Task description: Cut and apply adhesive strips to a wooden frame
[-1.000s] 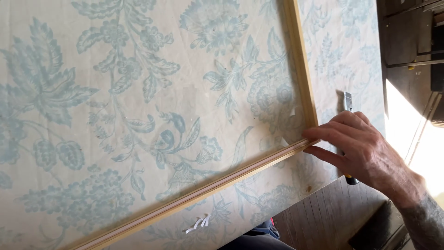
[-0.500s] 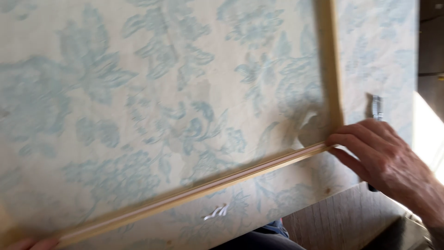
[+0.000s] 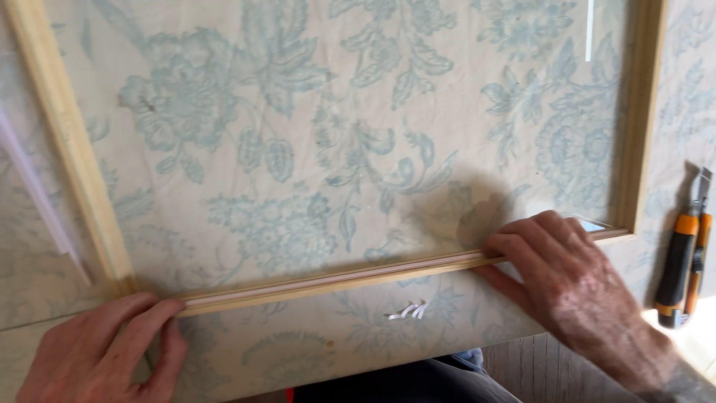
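- The flowered cloth, pale cream with blue-green blooms, covers one table top, and the view has slid leftward along it since a second ago, so the left side of the frame now shows.
- One wooden frame lies flat on the cloth; three of its sides are in sight: left, right and the near rail.
- Two hands are now on that near rail where a moment back only one was. That looks to me like the rail being steadied at both ends.
- The right hand lies flat, fingers spread along the rail's right stretch near the corner, pressing rather than gripping.
- The left hand has come in at the bottom left, fingers half curled, tips touching the rail's left end; it closes on nothing.
- One orange and black utility knife lies untouched at the right, apart from the hand.
- One small white scrap, perhaps curled shavings, sits below the rail.
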